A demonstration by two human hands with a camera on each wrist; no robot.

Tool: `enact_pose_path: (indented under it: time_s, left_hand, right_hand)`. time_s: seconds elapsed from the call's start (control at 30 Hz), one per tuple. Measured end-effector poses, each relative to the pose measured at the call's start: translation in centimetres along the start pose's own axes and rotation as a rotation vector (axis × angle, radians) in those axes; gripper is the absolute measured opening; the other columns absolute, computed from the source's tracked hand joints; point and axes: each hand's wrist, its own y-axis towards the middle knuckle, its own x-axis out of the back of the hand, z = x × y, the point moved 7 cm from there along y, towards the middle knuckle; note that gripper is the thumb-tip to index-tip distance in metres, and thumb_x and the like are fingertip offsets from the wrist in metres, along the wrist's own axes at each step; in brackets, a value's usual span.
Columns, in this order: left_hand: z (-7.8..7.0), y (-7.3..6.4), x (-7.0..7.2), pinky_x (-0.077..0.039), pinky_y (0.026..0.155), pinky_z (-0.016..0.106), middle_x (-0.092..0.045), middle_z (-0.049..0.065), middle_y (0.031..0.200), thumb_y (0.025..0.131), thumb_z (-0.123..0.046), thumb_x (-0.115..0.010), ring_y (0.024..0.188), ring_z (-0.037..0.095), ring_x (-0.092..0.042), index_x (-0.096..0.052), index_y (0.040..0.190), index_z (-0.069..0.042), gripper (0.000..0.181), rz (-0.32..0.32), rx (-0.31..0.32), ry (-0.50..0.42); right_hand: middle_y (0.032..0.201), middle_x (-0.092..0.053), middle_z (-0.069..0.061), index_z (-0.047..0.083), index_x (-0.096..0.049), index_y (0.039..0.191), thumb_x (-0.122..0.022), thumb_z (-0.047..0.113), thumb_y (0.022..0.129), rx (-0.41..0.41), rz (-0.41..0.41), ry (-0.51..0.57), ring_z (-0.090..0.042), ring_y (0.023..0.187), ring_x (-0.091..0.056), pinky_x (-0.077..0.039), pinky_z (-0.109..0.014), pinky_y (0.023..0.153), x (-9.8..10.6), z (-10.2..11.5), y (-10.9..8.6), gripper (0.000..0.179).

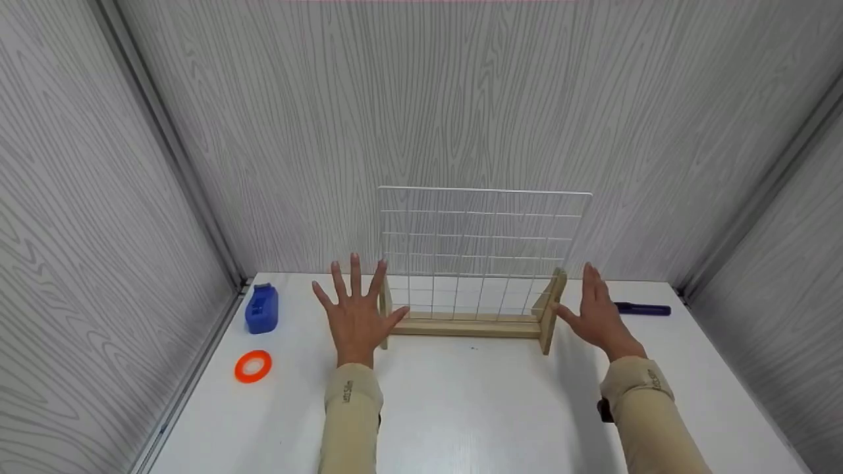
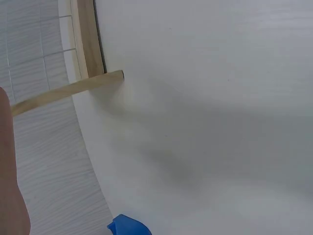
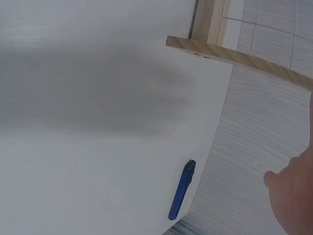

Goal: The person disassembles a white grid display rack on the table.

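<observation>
A white wire grid panel (image 1: 487, 255) stands upright in a wooden base (image 1: 467, 327) near the back of the table. My left hand (image 1: 355, 319) is spread wide, fingers pointing away, and overlaps the base's left end in the head view. On the other side, my right hand (image 1: 598, 316) has straight fingers with the thumb held out toward the right wooden end piece (image 1: 553, 313). Neither hand holds anything. In the right wrist view, part of the right hand (image 3: 293, 191) shows at the right edge. A blue utility knife (image 1: 645, 309) lies just beyond the right hand.
At the left of the white table (image 1: 461, 408) stands a blue tape dispenser (image 1: 262, 309). An orange ring (image 1: 253, 366), like a roll of tape, lies in front of it. Wood-grain panels (image 1: 487, 99) wall in the back and both sides.
</observation>
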Motion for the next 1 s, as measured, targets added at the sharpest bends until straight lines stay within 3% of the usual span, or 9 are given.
enact_pose_path:
  time_s: [0.17,0.37,0.5,0.6,0.77,1.0]
  left_hand:
    - [-1.4,-0.2,-0.3,-0.008,0.117,0.078,0.006,0.008,0.173,0.077,-0.094,-0.038,0.158,0.044,0.0,-0.004,0.162,-0.044,0.104,0.002,-0.021,-0.006]
    - [-2.6,-0.1,0.0,-0.012,0.117,0.077,-0.004,0.009,0.172,0.078,-0.093,-0.042,0.158,0.043,0.0,-0.013,0.161,-0.045,0.1,-0.056,-0.045,0.01]
    - [-3.5,0.1,0.1,-0.009,0.118,0.077,-0.001,0.009,0.172,0.079,-0.092,-0.042,0.158,0.042,0.002,-0.003,0.161,-0.046,0.102,-0.057,-0.069,0.004]
    - [-4.1,0.2,0.2,-0.009,0.119,0.076,0.0,0.009,0.172,0.079,-0.094,-0.038,0.158,0.041,0.0,0.005,0.16,-0.047,0.103,-0.056,-0.086,0.023]
    - [-5.0,0.5,0.8,-0.014,0.118,0.076,-0.008,0.009,0.171,0.078,-0.091,-0.045,0.157,0.041,-0.008,0.001,0.16,-0.048,0.103,-0.108,-0.109,0.022]
    - [-6.1,1.1,1.0,-0.012,0.117,0.078,-0.004,0.007,0.172,0.079,-0.089,-0.048,0.157,0.041,-0.01,-0.006,0.16,-0.049,0.099,-0.114,-0.132,-0.004]
  right_hand:
    - [0.166,0.02,-0.027,0.001,0.024,0.157,-0.057,0.045,0.102,0.027,0.018,0.094,-0.051,0.154,0.006,-0.01,-0.067,0.122,-0.3,0.7,0.3,0.106]
    - [0.165,0.027,-0.024,0.005,0.031,0.155,-0.055,0.04,0.104,0.003,0.05,0.197,-0.05,0.153,0.011,-0.007,-0.067,0.122,-0.8,0.5,0.5,0.105]
    - [0.164,0.026,-0.025,0.005,0.031,0.154,-0.057,0.034,0.104,-0.005,0.054,0.234,-0.049,0.153,0.013,-0.005,-0.066,0.123,-1.1,0.0,0.4,0.105]
    - [0.165,0.022,-0.026,0.003,0.027,0.156,-0.058,0.032,0.104,-0.012,0.041,0.24,-0.049,0.154,0.009,-0.006,-0.065,0.123,-1.3,-0.2,0.4,0.103]
    - [0.167,0.013,-0.028,0.0,0.019,0.158,-0.056,0.028,0.105,-0.019,0.02,0.26,-0.05,0.154,0.004,-0.007,-0.064,0.124,-1.5,-0.2,0.5,0.096]
    - [0.166,0.006,-0.031,0.0,0.018,0.158,-0.054,0.024,0.106,-0.058,0.017,0.31,-0.055,0.149,-0.02,-0.022,-0.063,0.122,-1.8,0.1,1.2,0.093]
